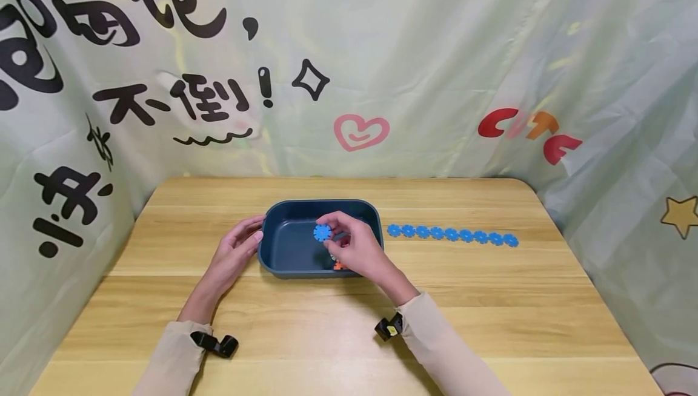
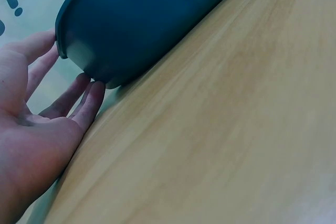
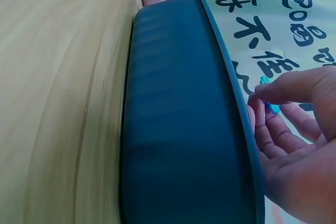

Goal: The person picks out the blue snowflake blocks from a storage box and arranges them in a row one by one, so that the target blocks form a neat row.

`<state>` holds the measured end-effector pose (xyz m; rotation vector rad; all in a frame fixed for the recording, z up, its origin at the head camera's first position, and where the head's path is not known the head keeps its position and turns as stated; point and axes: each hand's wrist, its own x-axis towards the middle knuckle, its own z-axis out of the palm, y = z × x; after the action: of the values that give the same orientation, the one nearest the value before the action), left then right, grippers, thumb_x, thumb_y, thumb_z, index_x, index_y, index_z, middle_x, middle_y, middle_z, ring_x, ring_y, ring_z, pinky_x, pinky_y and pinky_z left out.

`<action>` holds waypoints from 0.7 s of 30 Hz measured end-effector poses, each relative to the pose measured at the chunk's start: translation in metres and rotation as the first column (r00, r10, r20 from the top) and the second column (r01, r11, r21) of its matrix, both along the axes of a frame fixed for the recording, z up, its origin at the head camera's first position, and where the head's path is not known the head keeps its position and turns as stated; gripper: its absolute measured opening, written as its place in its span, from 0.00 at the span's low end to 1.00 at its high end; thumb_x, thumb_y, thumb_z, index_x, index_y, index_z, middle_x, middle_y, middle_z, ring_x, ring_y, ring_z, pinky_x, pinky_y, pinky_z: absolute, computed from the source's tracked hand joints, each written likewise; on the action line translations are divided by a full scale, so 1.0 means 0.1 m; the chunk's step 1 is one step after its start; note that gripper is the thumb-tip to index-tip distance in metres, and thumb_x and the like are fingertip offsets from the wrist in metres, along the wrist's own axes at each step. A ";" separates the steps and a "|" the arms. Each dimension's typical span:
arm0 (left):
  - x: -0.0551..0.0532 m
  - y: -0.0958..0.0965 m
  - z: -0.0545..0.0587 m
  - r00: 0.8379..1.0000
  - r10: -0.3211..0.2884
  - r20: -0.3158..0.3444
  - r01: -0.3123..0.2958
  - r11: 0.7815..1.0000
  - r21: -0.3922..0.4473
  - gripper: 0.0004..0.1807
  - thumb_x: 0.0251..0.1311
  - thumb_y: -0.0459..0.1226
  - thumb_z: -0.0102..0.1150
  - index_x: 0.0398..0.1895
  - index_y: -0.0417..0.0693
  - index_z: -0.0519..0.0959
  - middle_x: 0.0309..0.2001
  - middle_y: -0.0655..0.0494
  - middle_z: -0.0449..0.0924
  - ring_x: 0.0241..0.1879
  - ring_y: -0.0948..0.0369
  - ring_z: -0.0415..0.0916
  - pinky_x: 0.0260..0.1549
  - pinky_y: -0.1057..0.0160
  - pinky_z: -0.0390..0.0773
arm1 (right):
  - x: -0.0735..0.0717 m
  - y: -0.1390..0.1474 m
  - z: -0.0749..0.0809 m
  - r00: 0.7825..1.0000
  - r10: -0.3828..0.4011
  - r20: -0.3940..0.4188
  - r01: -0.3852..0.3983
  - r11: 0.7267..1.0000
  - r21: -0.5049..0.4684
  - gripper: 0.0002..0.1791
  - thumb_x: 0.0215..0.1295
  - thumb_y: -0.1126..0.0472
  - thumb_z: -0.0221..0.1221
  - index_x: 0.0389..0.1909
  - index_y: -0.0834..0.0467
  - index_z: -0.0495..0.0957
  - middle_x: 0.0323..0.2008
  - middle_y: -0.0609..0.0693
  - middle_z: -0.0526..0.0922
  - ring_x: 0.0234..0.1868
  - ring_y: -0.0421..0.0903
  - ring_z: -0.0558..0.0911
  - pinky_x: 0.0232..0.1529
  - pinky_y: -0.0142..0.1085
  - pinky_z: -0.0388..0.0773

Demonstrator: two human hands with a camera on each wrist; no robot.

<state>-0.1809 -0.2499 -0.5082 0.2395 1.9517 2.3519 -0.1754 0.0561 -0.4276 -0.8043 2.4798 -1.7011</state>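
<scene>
A dark blue-green bin (image 1: 294, 274) stands on the table. Above its inside, my right hand (image 1: 360, 249) pinches a blue notched disc (image 1: 322, 232) between thumb and fingers. The right wrist view shows that disc (image 3: 272, 107) edge-on at the fingertips. My left hand (image 1: 235, 252) rests against the bin's left end; in the left wrist view its fingers (image 2: 94, 98) touch the end wall and rim, not curled round it. Inside the bin, partly behind my right hand, lie an orange piece (image 1: 339, 266) and a whitish one. How many pieces are there is hidden.
Right of the bin, a row of several blue notched discs (image 1: 451, 234) runs across the wooden table (image 1: 305, 335), each touching or almost touching its neighbour. A printed curtain (image 1: 425, 69) hangs behind the table and along both sides.
</scene>
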 end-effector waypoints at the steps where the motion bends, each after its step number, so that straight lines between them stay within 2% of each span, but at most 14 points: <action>1: 0.00 0.00 0.00 1.000 0.000 0.000 0.000 1.000 -0.002 0.25 0.77 0.34 0.53 0.74 0.38 0.66 0.68 0.45 0.69 0.63 0.57 0.72 0.58 0.64 0.79 | 0.01 0.01 0.00 1.000 -0.001 -0.004 0.001 1.000 -0.001 0.21 0.64 0.74 0.66 0.57 0.57 0.80 0.41 0.50 0.81 0.41 0.47 0.81 0.43 0.43 0.86; 11: 0.00 0.01 0.02 1.000 0.013 0.016 -0.013 1.000 -0.015 0.26 0.77 0.36 0.54 0.74 0.40 0.67 0.68 0.46 0.68 0.63 0.57 0.71 0.58 0.64 0.78 | 0.09 0.16 0.06 1.000 -0.025 0.000 0.025 1.000 -0.001 0.21 0.66 0.73 0.65 0.58 0.55 0.80 0.40 0.51 0.82 0.37 0.47 0.81 0.39 0.41 0.86; 21: 0.01 0.01 0.01 1.000 0.012 0.007 -0.012 1.000 -0.026 0.26 0.77 0.36 0.54 0.74 0.40 0.66 0.69 0.46 0.68 0.63 0.57 0.71 0.58 0.64 0.79 | 0.15 0.32 0.07 0.994 -0.085 0.068 0.086 0.996 -0.005 0.20 0.67 0.71 0.65 0.58 0.55 0.80 0.41 0.54 0.84 0.37 0.53 0.82 0.38 0.36 0.84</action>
<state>-0.1801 -0.2493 -0.5074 0.2178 1.9847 2.3298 -0.1604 0.0882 -0.4210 -0.6386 2.4983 -1.7352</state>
